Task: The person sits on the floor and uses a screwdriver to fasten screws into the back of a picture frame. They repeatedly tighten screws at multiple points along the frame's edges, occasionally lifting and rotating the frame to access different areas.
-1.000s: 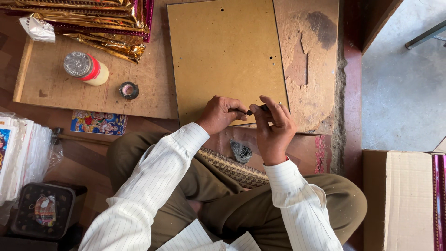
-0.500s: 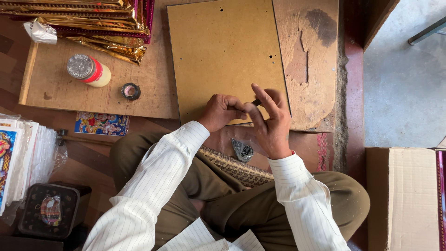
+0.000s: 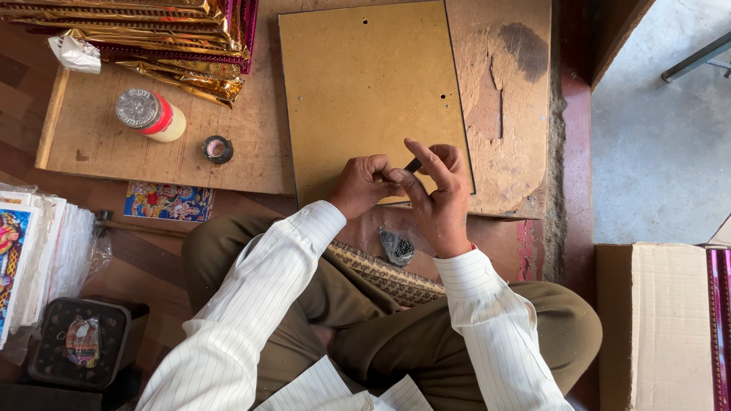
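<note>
Nearest to us are our crossed legs in brown trousers (image 3: pixel 457 335) and the striped white sleeves (image 3: pixel 251 304), with a small heap of dark tacks (image 3: pixel 397 246) lying on the wooden edge just past our knees. Above that, our two hands meet at the near edge of the brown backing board (image 3: pixel 365 84). Since half a second ago the left hand (image 3: pixel 367 185) has curled tighter into a loose fist and the right hand (image 3: pixel 435 199) has drawn in against it, so the fingertips now touch; we judge the small piece has been passed into a firmer grip for working on the board. The right hand pinches a short dark tool or tack (image 3: pixel 413 164) between thumb and forefinger, its other fingers spread upward (what exactly it is, we cannot tell at this size). The left hand is closed, and whether it holds anything of its own is hidden. The board lies flat on a worn wooden work slab (image 3: pixel 114 144), plain tan, with a few small holes near its right side and its near edge under our hands. Further left on the slab stand a white glue bottle with a red band (image 3: pixel 151 116) and a small dark round tin (image 3: pixel 218 149); at the far corner lie stacked gold foil frames (image 3: pixel 152 30).
</note>
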`<state>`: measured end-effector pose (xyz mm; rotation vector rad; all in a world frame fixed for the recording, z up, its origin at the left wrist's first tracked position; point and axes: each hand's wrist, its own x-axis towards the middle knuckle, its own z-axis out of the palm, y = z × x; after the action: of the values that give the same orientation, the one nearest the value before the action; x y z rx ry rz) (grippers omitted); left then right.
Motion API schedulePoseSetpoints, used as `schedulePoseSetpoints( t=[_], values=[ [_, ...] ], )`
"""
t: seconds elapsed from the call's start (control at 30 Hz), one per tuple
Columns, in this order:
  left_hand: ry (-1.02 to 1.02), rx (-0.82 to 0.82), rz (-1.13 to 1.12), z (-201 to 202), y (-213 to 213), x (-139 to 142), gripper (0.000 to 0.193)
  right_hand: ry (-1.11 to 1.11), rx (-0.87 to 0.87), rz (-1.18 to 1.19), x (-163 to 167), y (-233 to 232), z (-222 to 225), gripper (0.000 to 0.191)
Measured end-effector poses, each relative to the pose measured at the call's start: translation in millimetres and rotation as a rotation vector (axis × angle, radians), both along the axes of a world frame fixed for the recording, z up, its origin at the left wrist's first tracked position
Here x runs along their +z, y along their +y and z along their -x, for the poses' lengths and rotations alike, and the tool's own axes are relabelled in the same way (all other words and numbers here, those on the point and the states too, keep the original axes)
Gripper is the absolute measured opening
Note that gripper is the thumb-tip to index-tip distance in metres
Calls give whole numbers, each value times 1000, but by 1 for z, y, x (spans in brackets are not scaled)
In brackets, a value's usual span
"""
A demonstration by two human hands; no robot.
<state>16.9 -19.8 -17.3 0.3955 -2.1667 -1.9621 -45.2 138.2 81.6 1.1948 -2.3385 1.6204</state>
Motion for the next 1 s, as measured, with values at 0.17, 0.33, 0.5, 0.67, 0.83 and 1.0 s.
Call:
schedulePoseSetpoints(
  t=[0.17,0.33,0.5,0.67,0.83,1.0],
  values=[
    [5,-39,34,-2,-4,2,37,-182,77,66,0,0,7,36],
    [89,-92,-19,-5,-9,4,9,-194,141,60,5,-3,9,36],
    [16,-48,-129,-4,-6,4,5,2,56,15,5,-4,7,44],
    [68,-35,-311,-1,-3,0,14,-207,24,-6,0,-6,6,49],
    [72,48,-15,1,1,-1,38,-270,138,14,0,-3,5,46],
    [31,86,174,2,4,4,41,-98,28,-31,-3,-7,6,47]
  ],
)
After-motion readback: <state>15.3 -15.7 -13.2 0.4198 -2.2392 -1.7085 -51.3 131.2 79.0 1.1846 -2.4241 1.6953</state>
